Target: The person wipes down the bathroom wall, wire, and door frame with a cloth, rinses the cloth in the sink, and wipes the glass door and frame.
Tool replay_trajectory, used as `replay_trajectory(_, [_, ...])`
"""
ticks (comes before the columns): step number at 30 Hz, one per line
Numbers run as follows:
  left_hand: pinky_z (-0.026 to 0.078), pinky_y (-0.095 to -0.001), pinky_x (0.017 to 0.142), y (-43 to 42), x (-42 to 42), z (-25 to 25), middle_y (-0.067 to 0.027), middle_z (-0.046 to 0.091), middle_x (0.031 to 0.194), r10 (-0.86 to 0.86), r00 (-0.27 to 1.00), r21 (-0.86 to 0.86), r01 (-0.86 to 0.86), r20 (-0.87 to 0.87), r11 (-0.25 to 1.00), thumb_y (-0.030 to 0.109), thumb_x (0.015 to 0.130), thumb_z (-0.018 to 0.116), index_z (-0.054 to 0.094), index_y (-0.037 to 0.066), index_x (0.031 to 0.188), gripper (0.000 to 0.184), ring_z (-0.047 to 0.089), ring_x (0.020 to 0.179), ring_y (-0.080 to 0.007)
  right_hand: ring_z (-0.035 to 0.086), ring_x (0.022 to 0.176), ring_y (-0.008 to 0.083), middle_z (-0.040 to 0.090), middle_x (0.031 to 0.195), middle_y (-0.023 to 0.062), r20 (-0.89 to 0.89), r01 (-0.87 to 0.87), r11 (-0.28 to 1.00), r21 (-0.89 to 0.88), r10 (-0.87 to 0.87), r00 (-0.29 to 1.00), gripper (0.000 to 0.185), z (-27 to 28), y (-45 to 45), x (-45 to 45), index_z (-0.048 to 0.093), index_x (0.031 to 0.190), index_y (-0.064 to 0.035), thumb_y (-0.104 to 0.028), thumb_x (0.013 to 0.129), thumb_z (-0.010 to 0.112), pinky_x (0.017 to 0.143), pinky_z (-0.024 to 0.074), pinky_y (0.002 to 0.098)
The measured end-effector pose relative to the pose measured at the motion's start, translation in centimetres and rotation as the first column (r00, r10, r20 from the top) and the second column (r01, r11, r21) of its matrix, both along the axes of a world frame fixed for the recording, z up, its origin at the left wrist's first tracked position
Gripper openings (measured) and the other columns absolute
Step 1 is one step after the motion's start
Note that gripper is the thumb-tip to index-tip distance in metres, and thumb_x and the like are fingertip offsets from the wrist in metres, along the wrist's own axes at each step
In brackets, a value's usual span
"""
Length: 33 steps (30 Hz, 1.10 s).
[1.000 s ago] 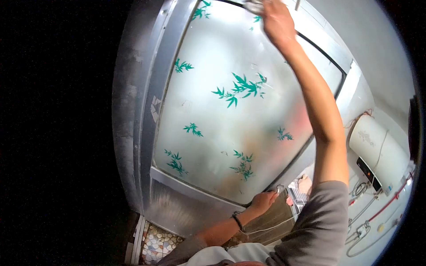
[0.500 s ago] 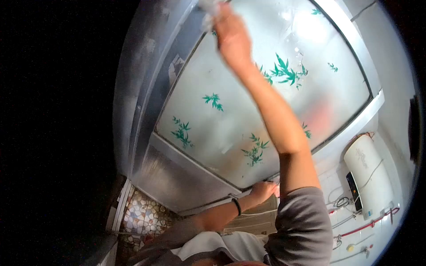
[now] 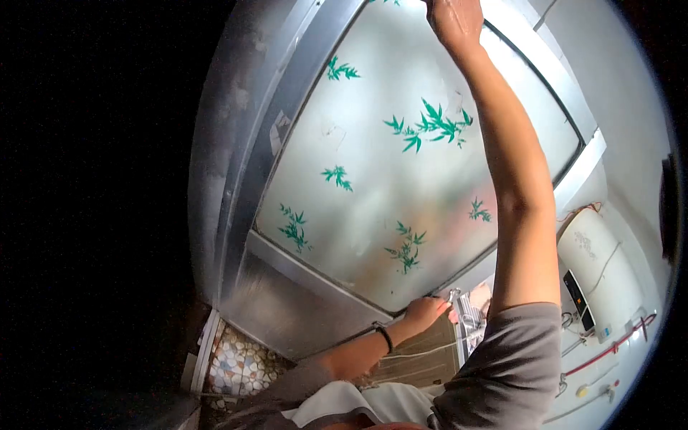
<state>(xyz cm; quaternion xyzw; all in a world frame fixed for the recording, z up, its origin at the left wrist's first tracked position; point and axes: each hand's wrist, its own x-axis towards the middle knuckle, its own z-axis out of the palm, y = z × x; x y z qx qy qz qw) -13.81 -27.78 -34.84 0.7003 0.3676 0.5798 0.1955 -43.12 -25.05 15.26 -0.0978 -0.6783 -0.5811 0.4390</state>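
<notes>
A frosted glass pane (image 3: 358, 215) with green leaf patterns fills the middle of the view, set in a metal-framed door (image 3: 315, 276). My right hand (image 3: 459, 20) is raised against the top of the pane, its skin looking wet. Its fingers appear curled, but the top edge of the frame cuts them off and hides what they hold. Low down, my left hand (image 3: 424, 315), with a dark band on the wrist, has its fingers closed around the door's edge, beside a small metal handle or latch (image 3: 453, 294).
At right a white water heater (image 3: 595, 240) with a black control panel (image 3: 579, 301) hangs on the wall above a red pipe (image 3: 609, 351). Pebble-patterned floor (image 3: 240, 362) shows at lower left. The metal door frame (image 3: 251, 154) runs along the left.
My right hand has swept rightward across the upper glass; the whitish crumpled cloth-like thing in it is now out of view. My left hand stays on the door's edge. The view has shifted slightly.
</notes>
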Motion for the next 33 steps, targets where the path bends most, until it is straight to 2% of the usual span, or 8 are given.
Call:
replay_trajectory(6, [0.053, -0.0469, 0.059, 2.3, 2.5, -2.3, -0.0166, 0.068, 0.076, 0.057, 0.997, 0.094, -0.061, 0.051, 0.994, 0.031, 0.096, 0.057, 0.066, 0.006, 0.081, 0.031, 0.067, 0.070, -0.0348, 0.055, 0.102, 0.0400, 0.059, 0.107, 0.0270, -0.085, -0.262, 0.957, 0.126, 0.273, 0.958, 0.027, -9.8, 2.6, -8.6, 0.063, 0.104, 0.0131, 0.001, 0.081, 0.056, 0.090, 0.0469, 0.0456])
replay_trajectory(8, [0.053, -0.0464, 0.067, 6.0, 7.3, -5.7, -0.0191, 0.070, 0.091, 0.018, 0.974, -0.108, -0.044, -0.227, 0.993, 0.024, 0.092, 0.059, 0.068, 0.005, 0.090, 0.021, 0.067, 0.085, -0.0367, 0.054, 0.101, 0.0385, 0.058, 0.112, 0.0217, -0.119, -0.317, 0.942, -0.108, 0.304, 0.945, 0.031, -17.3, 3.0, -8.5, 0.061, 0.111, 0.0043, -0.003, 0.081, 0.061, 0.088, 0.0457, 0.0458])
replay_trajectory(14, [0.053, -0.0466, 0.072, -0.8, 1.2, -2.4, -0.0196, 0.069, 0.094, -0.036, 0.985, -0.015, 0.039, 0.170, 0.999, 0.024, 0.092, 0.060, 0.066, 0.005, 0.096, 0.021, 0.067, 0.088, -0.0370, 0.052, 0.100, 0.0384, 0.053, 0.110, 0.0189, 0.066, -0.287, 0.813, -0.507, 0.368, 0.927, 0.032, -39.3, 2.2, -5.9, 0.061, 0.112, 0.0026, -0.006, 0.082, 0.065, 0.085, 0.0462, 0.0458])
replay_trajectory(18, [0.052, -0.0467, 0.074, -1.2, 1.8, -2.3, -0.0200, 0.069, 0.096, -0.031, 0.969, -0.007, 0.034, 0.246, 0.999, 0.025, 0.092, 0.061, 0.066, 0.004, 0.100, 0.023, 0.066, 0.089, -0.0372, 0.056, 0.102, 0.0437, 0.056, 0.117, 0.0204, 0.168, 0.025, 0.334, -0.942, 0.407, 0.898, 0.027, -50.8, 2.0, -3.9, 0.057, 0.116, -0.0026, -0.013, 0.090, 0.057, 0.088, 0.0462, 0.0517])
replay_trajectory(20, [0.052, -0.0467, 0.076, -1.5, 1.9, -2.4, -0.0202, 0.069, 0.096, -0.028, 0.961, 0.007, 0.027, 0.274, 1.000, 0.025, 0.092, 0.061, 0.065, 0.004, 0.102, 0.024, 0.066, 0.090, -0.0373, 0.056, 0.105, 0.0444, 0.056, 0.117, 0.0197, 0.179, -0.093, 0.479, -0.873, 0.491, 0.853, 0.029, -60.1, 3.4, -4.3, 0.055, 0.119, -0.0041, -0.015, 0.092, 0.056, 0.091, 0.0460, 0.0526])
replay_trajectory(23, [0.052, -0.0468, 0.078, -1.8, 2.2, -2.5, -0.0205, 0.068, 0.098, -0.008, 0.946, 0.011, 0.005, 0.325, 1.000, 0.025, 0.091, 0.062, 0.065, 0.004, 0.105, 0.025, 0.065, 0.091, -0.0374, 0.055, 0.106, 0.0384, 0.056, 0.117, 0.0176, 0.457, 0.054, 0.699, -0.713, 0.404, 0.792, 0.028, -58.8, 1.6, -3.7, 0.058, 0.115, 0.0021, -0.009, 0.090, 0.055, 0.093, 0.0478, 0.0465])
replay_trajectory(26, [0.051, -0.0469, 0.080, -1.6, 1.8, -2.4, -0.0208, 0.068, 0.099, 0.015, 0.934, 0.004, -0.018, 0.358, 1.000, 0.026, 0.091, 0.062, 0.064, 0.004, 0.108, 0.027, 0.065, 0.093, -0.0376, 0.053, 0.111, 0.0348, 0.055, 0.122, 0.0166, 0.451, 0.337, 0.320, -0.885, 0.417, 0.789, 0.032, -55.2, 0.1, 1.3, 0.061, 0.117, 0.0022, -0.009, 0.088, 0.057, 0.096, 0.0477, 0.0419])
replay_trajectory(33, [0.050, -0.0471, 0.085, -1.7, 1.3, -1.5, -0.0215, 0.067, 0.102, 0.041, 0.869, 0.028, -0.063, 0.493, 0.998, 0.027, 0.091, 0.064, 0.063, 0.004, 0.115, 0.033, 0.064, 0.095, -0.0379, 0.052, 0.113, 0.0307, 0.058, 0.118, 0.0120, 0.964, 0.503, 0.824, -0.262, 0.196, 0.181, 0.029, -50.4, 1.3, 19.1, 0.067, 0.110, 0.0015, -0.011, 0.084, 0.059, 0.097, 0.0476, 0.0376])
